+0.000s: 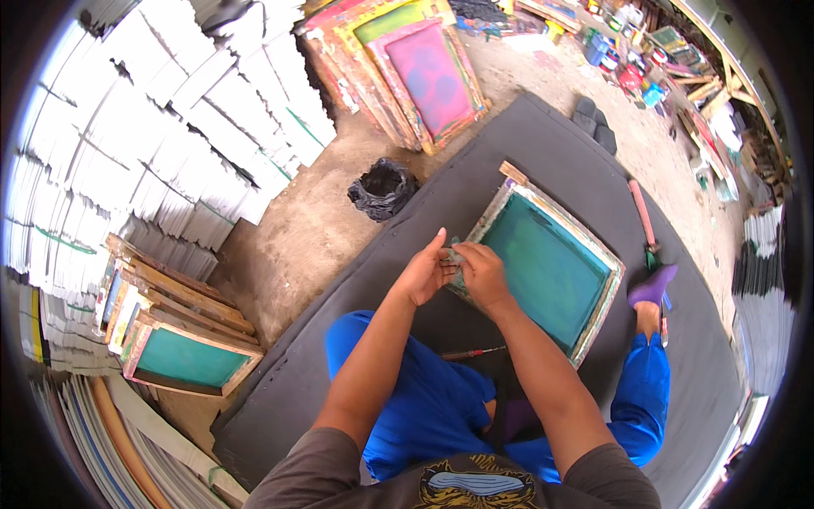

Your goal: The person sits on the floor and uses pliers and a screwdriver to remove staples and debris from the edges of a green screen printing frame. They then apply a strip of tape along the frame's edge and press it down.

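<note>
The person sits on a dark mat [543,153] on the floor, both hands meeting at the near corner of a wooden printing frame with a teal screen [547,267]. The left hand [421,273] is half open, fingers straight, its fingertips against the right. The right hand [482,273] is curled narrow on something small and greenish at the frame's corner; what it is, I cannot tell. A black bag [383,188] sits nearby.
</note>
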Motion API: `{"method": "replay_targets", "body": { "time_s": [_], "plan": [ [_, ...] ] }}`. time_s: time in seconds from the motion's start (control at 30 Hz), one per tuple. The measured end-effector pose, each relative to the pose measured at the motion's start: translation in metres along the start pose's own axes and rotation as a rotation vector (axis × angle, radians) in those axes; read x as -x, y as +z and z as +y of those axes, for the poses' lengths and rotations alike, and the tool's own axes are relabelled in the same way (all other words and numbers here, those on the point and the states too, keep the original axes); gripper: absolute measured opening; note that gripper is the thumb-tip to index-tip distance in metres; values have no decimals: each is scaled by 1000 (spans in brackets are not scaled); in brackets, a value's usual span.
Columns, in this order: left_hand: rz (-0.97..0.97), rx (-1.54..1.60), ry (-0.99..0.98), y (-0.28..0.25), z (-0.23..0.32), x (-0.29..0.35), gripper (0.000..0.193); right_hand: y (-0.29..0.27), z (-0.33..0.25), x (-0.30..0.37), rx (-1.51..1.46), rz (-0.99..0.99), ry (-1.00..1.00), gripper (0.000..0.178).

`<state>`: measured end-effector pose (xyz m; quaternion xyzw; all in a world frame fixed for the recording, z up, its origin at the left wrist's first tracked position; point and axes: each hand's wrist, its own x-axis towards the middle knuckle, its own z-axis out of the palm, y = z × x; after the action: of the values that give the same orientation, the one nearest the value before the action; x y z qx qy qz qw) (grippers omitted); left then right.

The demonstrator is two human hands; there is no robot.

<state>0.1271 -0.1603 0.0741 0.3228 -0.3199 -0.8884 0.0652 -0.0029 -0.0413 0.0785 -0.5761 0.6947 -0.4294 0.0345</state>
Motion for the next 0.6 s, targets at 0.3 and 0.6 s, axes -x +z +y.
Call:
{"method": "replay_targets", "body": {
  "time_s": [0.3,0.6],
  "plan": [
    [338,47,388,12,28,0,45,38,16,-44,19,144,56,26],
    [872,-363,549,-41,107,-3,41,58,41,-95,-215,212,494,13]
  ]
}}
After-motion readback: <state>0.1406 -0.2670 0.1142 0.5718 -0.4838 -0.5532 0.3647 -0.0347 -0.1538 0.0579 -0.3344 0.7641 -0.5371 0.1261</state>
